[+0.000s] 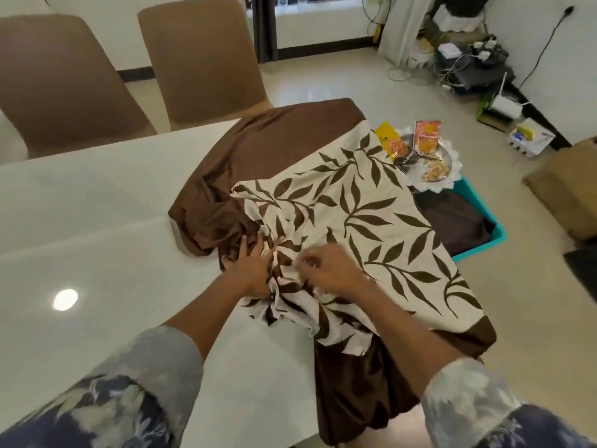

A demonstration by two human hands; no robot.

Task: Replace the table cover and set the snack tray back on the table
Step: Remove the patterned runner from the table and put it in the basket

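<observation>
A cream table cover (361, 218) with a brown leaf print and a plain brown border lies bunched over the right end of the white table (97, 221). Part of it hangs off the near right edge. My left hand (253, 266) lies on the gathered folds with its fingers spread. My right hand (326, 270) pinches a crumpled fold just beside it. The snack tray (449, 156), a lace-edged dish holding several snack packets, stands beyond the table's right end on a teal basket (484, 215).
Two brown-covered chairs (206, 56) stand along the far side of the table. A cardboard box (568, 185) sits on the floor at right. Cables, a router and small boxes (478, 63) crowd the far right wall. Dark cloth lies in the teal basket.
</observation>
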